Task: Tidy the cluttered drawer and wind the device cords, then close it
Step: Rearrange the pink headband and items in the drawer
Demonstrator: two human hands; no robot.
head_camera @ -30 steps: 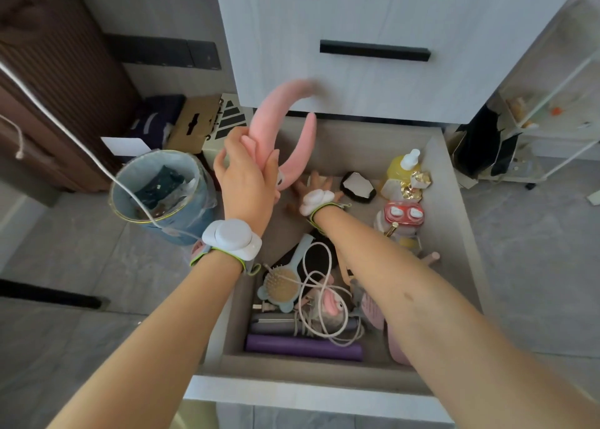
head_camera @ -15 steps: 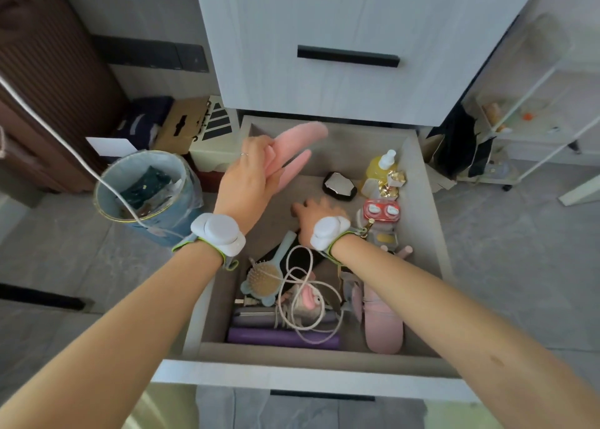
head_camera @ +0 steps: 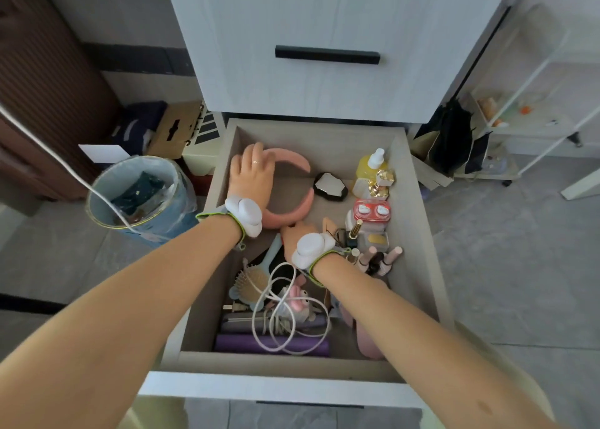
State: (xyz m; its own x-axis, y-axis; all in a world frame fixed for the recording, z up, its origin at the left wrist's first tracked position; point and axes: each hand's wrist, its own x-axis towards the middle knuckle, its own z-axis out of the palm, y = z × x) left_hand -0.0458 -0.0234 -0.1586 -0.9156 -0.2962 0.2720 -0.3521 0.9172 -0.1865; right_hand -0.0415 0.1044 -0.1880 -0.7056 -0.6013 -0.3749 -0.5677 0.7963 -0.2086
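your left hand lies flat on the left arm of the pink headband. the fingers are fairly straight and not curled round it, so you are pressing it down rather than gripping it. the headband sits in the far left corner of the open drawer, its curve opening toward the left wall. i judge that spot suits it because the floor there is bare and it keeps clear of the yellow pump bottle and the small items on the right.

your right hand reaches down into the middle of the drawer, just beside the headband's near end. the white wrist device covers most of it, so i cannot tell whether its fingers are apart or closed on something.

the white cord lies unwound in loose loops near the front wall, over a purple tube. its plug end is lost in the tangle. the pink item under your right forearm is mostly hidden.
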